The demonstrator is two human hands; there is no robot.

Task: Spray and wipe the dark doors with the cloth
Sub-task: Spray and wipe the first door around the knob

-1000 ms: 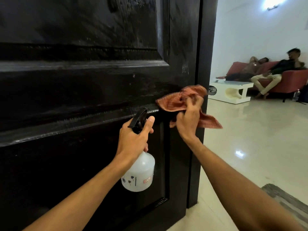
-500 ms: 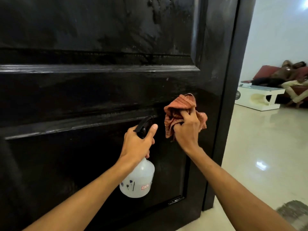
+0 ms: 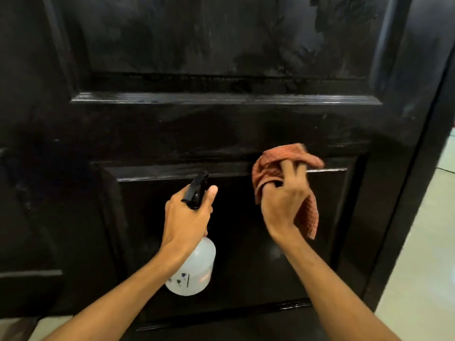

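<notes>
Pale glossy tile floor [image 3: 423, 247] shows at right, w/ bright light reflecting.

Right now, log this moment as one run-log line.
left hand: grips spray bottle | right hand: holds cloth against dark door at lower panel's top moulding | stage: wiping

The spray bottle [image 3: 194, 271] carries a small red-framed label and dark marks, all too blurred to read.
</notes>
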